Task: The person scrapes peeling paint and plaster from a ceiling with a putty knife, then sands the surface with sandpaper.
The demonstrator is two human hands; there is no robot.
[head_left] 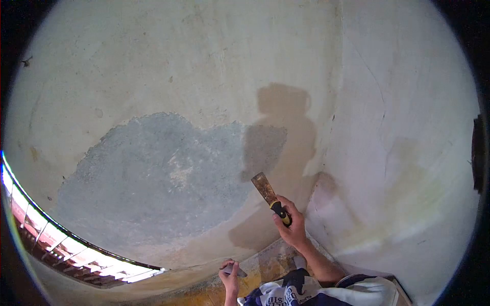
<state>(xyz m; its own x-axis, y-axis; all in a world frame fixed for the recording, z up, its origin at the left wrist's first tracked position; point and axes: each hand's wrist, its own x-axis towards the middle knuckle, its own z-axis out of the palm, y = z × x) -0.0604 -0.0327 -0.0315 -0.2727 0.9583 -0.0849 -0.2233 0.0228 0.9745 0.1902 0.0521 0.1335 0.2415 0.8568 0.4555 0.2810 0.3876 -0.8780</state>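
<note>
Head view. The right hand (292, 227) holds a scraper (270, 198) by its black and yellow handle. The fingers are wrapped fully round the grip, and the rusty blade points up and to the left. The blade tip lies at or just off the wall (204, 61); contact cannot be confirmed. The tip is just right of a large grey patch (153, 173) where the pale coating is gone.

The left hand (229, 279) is low and near, with its fingers closed on a small flat tool (236, 270), the exact type of which cannot be told.

Judged procedure for scraping:
- Keep the blade at a shallow angle to the wall.
- Start at the ragged right edge of the patch, where the coating is already lifted.
- Push in short strokes with a firm wrist, so that the corner does not gouge the surface.

A barred opening (76, 250) lies at the lower left. The person's shadow (283, 132) falls on the wall above the blade.

Containers: none is in view, so no contents can be reported.
</note>
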